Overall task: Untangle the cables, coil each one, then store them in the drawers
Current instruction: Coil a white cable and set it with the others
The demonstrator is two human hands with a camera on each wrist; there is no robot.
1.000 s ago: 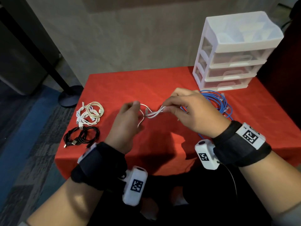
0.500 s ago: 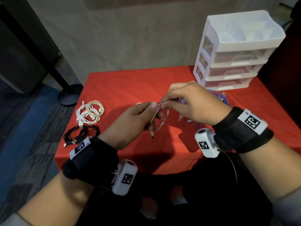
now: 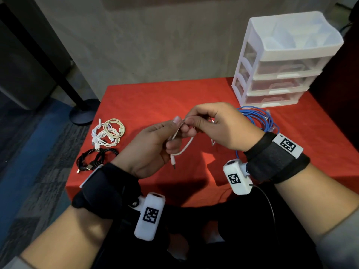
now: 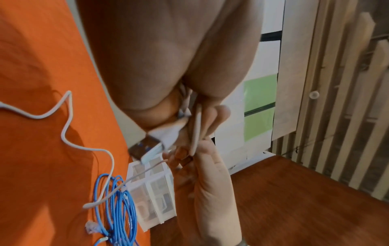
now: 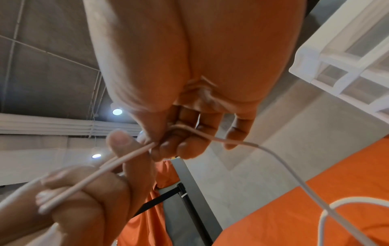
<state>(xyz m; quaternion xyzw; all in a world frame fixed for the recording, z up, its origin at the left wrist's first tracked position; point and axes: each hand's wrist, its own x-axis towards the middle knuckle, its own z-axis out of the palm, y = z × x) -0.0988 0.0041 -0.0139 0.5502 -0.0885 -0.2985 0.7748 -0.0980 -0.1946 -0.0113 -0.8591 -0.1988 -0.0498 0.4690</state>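
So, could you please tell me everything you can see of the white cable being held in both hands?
The white cable is thin, round and smooth, plastic-looking. The left hand grips doubled strands of it; the right hand pinches it close by, above the red tablecloth. A loop hangs below the left hand, ending in a small plug. The left wrist view shows a USB-A plug at the fingers and a slack length lying wavy on the cloth.

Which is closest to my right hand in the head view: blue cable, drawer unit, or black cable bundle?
From the right hand:
1. Blue cable, on the cloth just behind the wrist.
2. Drawer unit, back right corner.
3. Black cable bundle, far left edge.
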